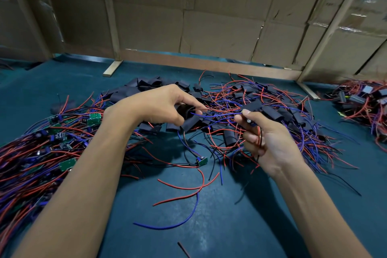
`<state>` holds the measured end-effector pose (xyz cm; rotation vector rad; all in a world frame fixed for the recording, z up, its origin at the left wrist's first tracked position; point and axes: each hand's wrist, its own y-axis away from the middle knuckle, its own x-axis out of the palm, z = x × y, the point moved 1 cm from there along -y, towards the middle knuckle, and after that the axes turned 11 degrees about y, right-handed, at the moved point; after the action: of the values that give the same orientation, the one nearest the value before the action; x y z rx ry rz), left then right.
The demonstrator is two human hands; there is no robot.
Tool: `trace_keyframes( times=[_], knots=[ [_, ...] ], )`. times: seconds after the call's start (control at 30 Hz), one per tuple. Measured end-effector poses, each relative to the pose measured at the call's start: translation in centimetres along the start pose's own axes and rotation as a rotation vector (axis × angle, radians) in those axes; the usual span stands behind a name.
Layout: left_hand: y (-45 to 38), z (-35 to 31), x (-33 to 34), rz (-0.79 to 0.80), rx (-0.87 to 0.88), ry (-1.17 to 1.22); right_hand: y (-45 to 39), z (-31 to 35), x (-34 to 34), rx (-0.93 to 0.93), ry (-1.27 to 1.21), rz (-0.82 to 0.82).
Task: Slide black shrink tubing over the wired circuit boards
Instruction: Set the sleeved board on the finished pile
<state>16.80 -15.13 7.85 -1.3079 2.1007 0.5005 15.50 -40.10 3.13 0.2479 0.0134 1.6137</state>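
Observation:
My left hand [167, 104] grips a short piece of black shrink tubing [185, 111], its open end facing right. My right hand [263, 140] pinches a small wired circuit board [251, 122] whose red and blue wires [217, 112] stretch left to the mouth of the tubing. Black leads trail down out of my right fist. A heap of bare green boards with wires [62, 138] lies at the left. Loose black tubing pieces [142, 88] are piled beyond my hands.
All of it rests on a teal table [209, 226]. Sleeved boards with tangled wires [282, 111] spread at centre right, and another heap [360, 100] lies far right. One wired board [201, 161] lies between my arms. Cardboard walls [209, 16] on wooden strips close off the back.

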Motion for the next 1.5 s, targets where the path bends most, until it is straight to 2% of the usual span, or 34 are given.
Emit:
trace_keyframes(
  times=[0.1,0.3,0.37,0.43,0.5,0.57,0.7,1.0,1.17,1.5],
  knots=[
    [-0.1,-0.1,0.1,0.008,0.000,0.022,0.3,-0.2,0.5,-0.175,0.091,-0.022],
    [-0.8,-1.8,1.5,0.011,0.046,-0.143,1.2,-1.2,1.8,-0.534,0.432,-0.028],
    [-1.2,-2.4,2.5,0.019,0.091,-0.190,1.1,-1.5,2.1,-0.511,0.505,0.043],
    [-1.6,-2.6,3.1,0.005,0.102,-0.268,1.0,-1.6,2.1,-0.424,0.469,0.152],
    [-1.8,-2.7,3.3,-0.006,0.111,-0.289,0.9,-1.5,1.9,-0.411,0.489,0.183],
    [-1.6,-2.9,3.2,-0.013,0.126,-0.269,0.9,-1.4,1.8,-0.432,0.487,0.154],
    [-1.3,-3.3,2.7,-0.035,0.150,-0.232,0.8,-1.1,1.4,-0.415,0.327,0.117],
    [-1.4,-3.9,3.0,-0.043,0.151,-0.336,0.7,-1.1,1.3,-0.405,0.148,0.105],
    [-1.9,-3.3,3.3,-0.063,0.168,-0.370,1.0,-0.9,1.5,-0.578,0.324,0.015],
    [-1.8,-3.4,3.8,-0.157,0.391,-0.242,1.1,-1.0,1.2,-0.555,0.370,-0.076]
  ],
)
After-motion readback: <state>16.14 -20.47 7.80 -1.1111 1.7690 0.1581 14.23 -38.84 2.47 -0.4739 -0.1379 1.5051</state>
